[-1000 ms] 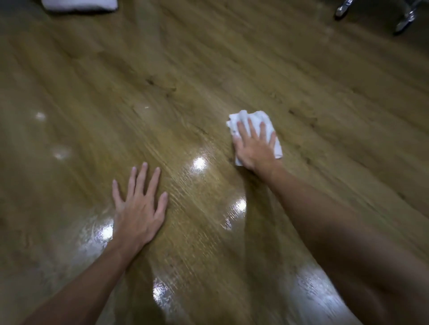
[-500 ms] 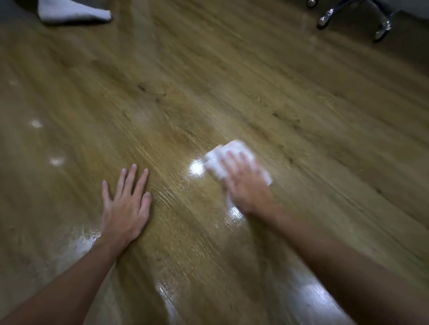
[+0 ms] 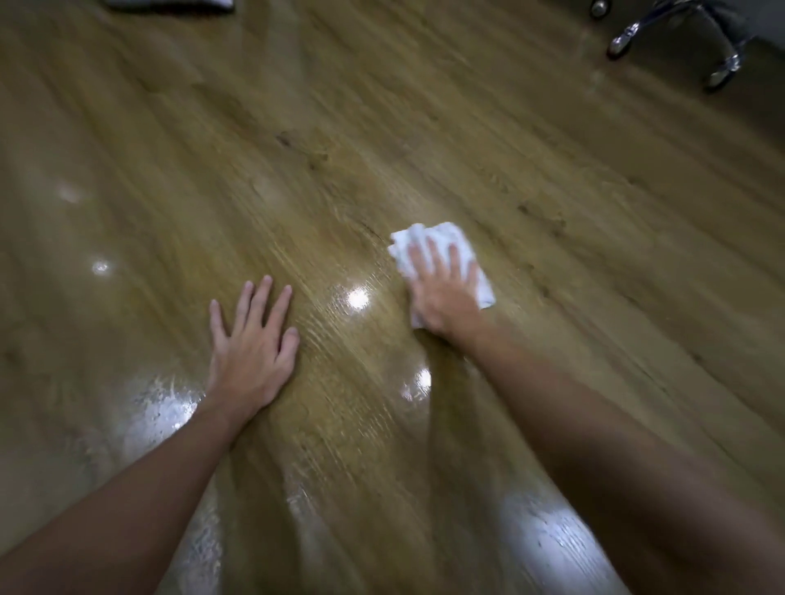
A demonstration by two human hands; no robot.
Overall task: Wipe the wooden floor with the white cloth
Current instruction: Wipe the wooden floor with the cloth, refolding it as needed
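Two bare hands are on the floor at this moment. The right hand lies flat on the crumpled white cloth, with straight, slightly spread fingers that press the cloth down and do not curl around it, so the hand is released and only pushes. The cloth is between the palm and the glossy brown wooden floor, and its far edge and its right corner come out from under the hand. The left hand is also released: its palm and its spread fingers rest directly on the floor, well apart from the cloth, and I judge that it carries part of the person's weight. Between and around the hands the floor shows bright reflections of lamps; whether these places are wet I cannot tell. Farther away, at the top right, stand the chrome legs and wheels of an office chair, and at the top left edge there is a pale flat thing that is cut off by the frame. What could go wrong, in my judgement: because nothing grips the cloth, it may bunch or slip out from under the palm in a quick stroke; also the supporting hand could slide on the shiny surface.
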